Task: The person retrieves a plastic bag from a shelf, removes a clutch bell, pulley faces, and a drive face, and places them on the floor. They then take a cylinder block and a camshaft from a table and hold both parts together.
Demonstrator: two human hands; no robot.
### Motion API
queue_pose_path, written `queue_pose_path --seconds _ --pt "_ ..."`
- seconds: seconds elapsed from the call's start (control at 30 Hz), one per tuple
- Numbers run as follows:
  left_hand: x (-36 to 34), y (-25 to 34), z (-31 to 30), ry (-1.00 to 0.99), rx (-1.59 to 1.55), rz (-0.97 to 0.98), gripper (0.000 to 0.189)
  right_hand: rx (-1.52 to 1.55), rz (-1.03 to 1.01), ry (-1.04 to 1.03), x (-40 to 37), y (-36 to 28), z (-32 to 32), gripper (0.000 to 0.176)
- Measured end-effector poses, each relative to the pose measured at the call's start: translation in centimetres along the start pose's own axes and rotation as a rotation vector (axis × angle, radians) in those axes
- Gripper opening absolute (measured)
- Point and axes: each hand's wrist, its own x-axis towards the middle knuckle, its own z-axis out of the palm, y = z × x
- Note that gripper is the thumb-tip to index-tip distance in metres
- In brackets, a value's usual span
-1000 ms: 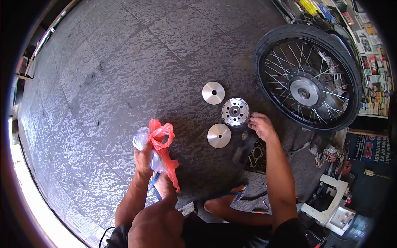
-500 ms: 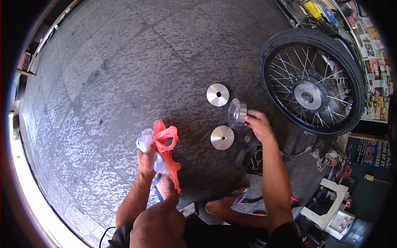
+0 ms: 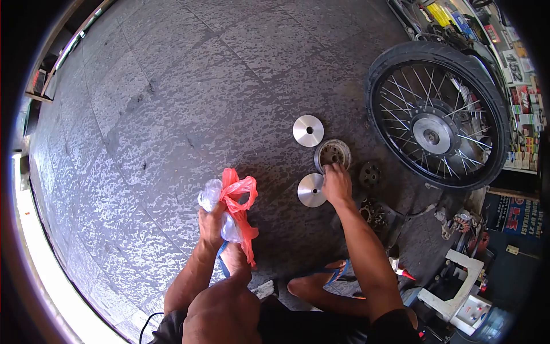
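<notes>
My left hand [image 3: 211, 225] is closed around a bunched clear plastic bag [image 3: 209, 194] and a red plastic bag [image 3: 236, 189], just above my foot. At the near edge of a round metal clutch bell [image 3: 332, 150] are the curled fingers of my right hand [image 3: 338, 184]. Its open side faces up, showing holes in its base; the fingertips are partly hidden. Two shiny pulley discs [image 3: 302, 137] with centre holes lie on the floor beside it, the nearer disc [image 3: 306, 198] partly behind my right hand.
A dark round part with holes [image 3: 370, 174] and another clutch-like part [image 3: 375, 217] lie right of my right hand. A spoked wheel [image 3: 395, 66] with a tyre stands at the right. Nearby are a red-tipped tube [image 3: 405, 274] and a white metal frame [image 3: 452, 299].
The clutch bell was tilted in my right hand; now it rests flat on the floor, open side up. My right hand has moved left and nearer me. The left still grips the bags.
</notes>
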Motion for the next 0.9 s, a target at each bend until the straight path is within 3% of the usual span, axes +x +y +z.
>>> queue_pose_path --seconds 0.03,0.1,0.23,0.3,0.43,0.5,0.63,0.7,0.77,0.87,0.9 --pt "-0.1 0.1 0.0 0.000 0.002 -0.002 0.023 0.001 0.001 -0.002 -0.1 0.3 0.3 0.021" --pt "-0.2 2.4 1.4 0.092 -0.252 -0.286 0.023 0.103 0.055 -0.031 -0.4 0.7 -0.1 0.027" --pt "-0.1 3.1 2.1 0.060 -0.261 -0.256 0.022 0.198 0.059 0.002 -0.4 1.3 -0.5 0.028" --pt "-0.1 3.1 1.7 0.046 -0.075 -0.272 0.020 0.252 0.111 0.003 -0.4 1.3 -0.8 0.023" --pt "0.1 2.8 2.3 0.091 -0.121 -0.235 0.020 0.280 0.175 -0.008 -0.3 1.2 -1.2 0.020" --pt "0.2 2.6 1.9 0.080 -0.259 -0.292 0.020 0.383 0.225 0.049 -0.2 1.4 -1.4 0.018" --pt "0.6 1.8 0.5 0.124 -0.227 -0.289 0.020 0.377 0.264 0.151 0.0 0.8 -3.0 0.018" --pt "0.7 0.1 -0.9 0.010 -0.034 0.019 0.018 0.577 0.401 0.226 -0.1 -0.5 -4.8 0.019" --pt "1.0 -0.4 -1.3 0.043 -0.012 -0.018 0.018 0.573 0.364 0.280 -0.8 -1.2 -5.0 0.021" --pt "1.3 -0.1 -1.4 0.026 0.027 0.038 0.019 0.689 0.493 0.257 -2.3 -3.6 -5.1 0.026" --pt "1.4 0.4 -1.0 0.059 -0.014 -0.055 0.020 0.692 0.495 0.259 -2.8 -4.3 -4.7 0.026"
